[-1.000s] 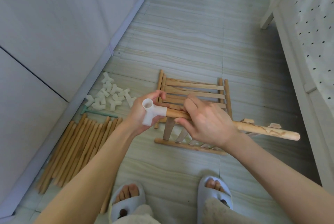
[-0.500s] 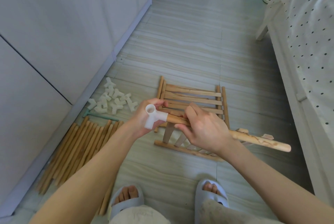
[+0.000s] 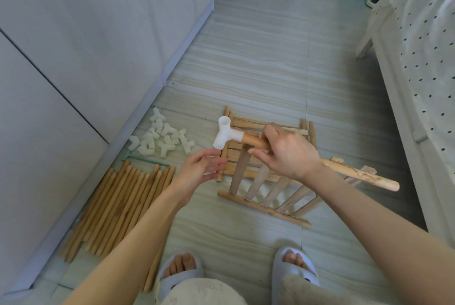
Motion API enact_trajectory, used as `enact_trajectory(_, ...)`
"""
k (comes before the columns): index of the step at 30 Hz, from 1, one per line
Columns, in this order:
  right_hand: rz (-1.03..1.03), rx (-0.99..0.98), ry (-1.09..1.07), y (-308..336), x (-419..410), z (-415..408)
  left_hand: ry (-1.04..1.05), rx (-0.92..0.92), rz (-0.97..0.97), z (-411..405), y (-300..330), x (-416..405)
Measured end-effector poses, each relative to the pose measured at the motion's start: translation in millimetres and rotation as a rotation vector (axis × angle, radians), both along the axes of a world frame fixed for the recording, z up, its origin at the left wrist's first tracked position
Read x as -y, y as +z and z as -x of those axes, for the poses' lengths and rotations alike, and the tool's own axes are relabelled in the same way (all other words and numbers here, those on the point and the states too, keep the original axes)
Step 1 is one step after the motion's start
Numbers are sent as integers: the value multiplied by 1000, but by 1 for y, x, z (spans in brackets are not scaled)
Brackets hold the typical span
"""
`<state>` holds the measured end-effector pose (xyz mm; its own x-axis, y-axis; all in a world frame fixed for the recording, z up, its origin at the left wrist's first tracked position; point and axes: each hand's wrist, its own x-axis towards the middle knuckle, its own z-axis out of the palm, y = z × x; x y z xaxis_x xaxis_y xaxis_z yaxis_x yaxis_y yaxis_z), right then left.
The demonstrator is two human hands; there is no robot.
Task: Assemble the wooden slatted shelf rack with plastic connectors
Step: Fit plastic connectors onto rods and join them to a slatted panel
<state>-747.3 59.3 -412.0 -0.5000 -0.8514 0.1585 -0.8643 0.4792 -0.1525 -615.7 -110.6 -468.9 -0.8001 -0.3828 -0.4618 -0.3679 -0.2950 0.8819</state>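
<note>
My right hand [image 3: 288,154] grips a thick wooden rod [image 3: 357,175] near its left end and holds it above the floor. A white plastic T-connector [image 3: 226,136] sits pushed onto that end. My left hand [image 3: 202,169] hangs just below the connector with relaxed fingers and holds nothing. Under the rod, slatted wooden panels [image 3: 268,191] lie stacked on the tiled floor.
A pile of white connectors [image 3: 163,138] and a green tool [image 3: 145,160] lie left of the panels. A bundle of wooden rods [image 3: 118,206] lies along the white cabinet [image 3: 73,58]. A bed [image 3: 423,58] runs down the right side. My slippered feet [image 3: 236,272] are at the bottom.
My left hand has let go of the connector and dropped just below it. The rod's connector end has lifted slightly in my right hand.
</note>
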Motion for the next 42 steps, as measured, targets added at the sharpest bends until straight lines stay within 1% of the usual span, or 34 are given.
enact_trajectory(3,-63,-29,16,0,3,11,-28,-3,32,-4,2,-2)
enact_trajectory(9,-35,51,8,10,-3,14,-92,52,134,-3,5,0)
enact_trajectory(11,35,107,-77,18,-6,17,-82,80,195,-4,4,4)
enact_trajectory(13,114,186,-216,27,-11,22,-47,118,247,-6,3,7)
enact_trajectory(15,216,291,-333,34,-17,25,-30,139,283,-8,5,9)
enact_trajectory(17,360,437,-393,40,-21,23,-44,135,335,-9,9,10)
enact_trajectory(20,556,620,-459,48,-19,17,-58,98,411,-6,23,10)
enact_trajectory(22,637,661,-487,54,-16,11,-43,48,483,-3,36,7)
enact_trajectory(24,716,673,-479,59,-14,5,-4,-41,621,1,56,1)
enact_trajectory(26,741,649,-453,64,-11,-2,70,-173,705,7,85,-7)
enact_trajectory(29,651,517,-418,70,-5,-11,116,-325,670,19,135,-20)
enact_trajectory(31,595,380,-392,74,-5,-16,58,-352,682,27,162,-27)
enact_trajectory(34,569,146,-331,86,-9,-23,-50,-334,714,36,186,-35)
enact_trajectory(38,561,-201,-223,107,-16,-29,-93,-334,649,34,197,-32)
enact_trajectory(40,521,-267,-177,115,-21,-31,-134,-371,644,28,200,-29)
enact_trajectory(42,529,-220,-151,123,-24,-32,-167,-450,675,20,202,-27)
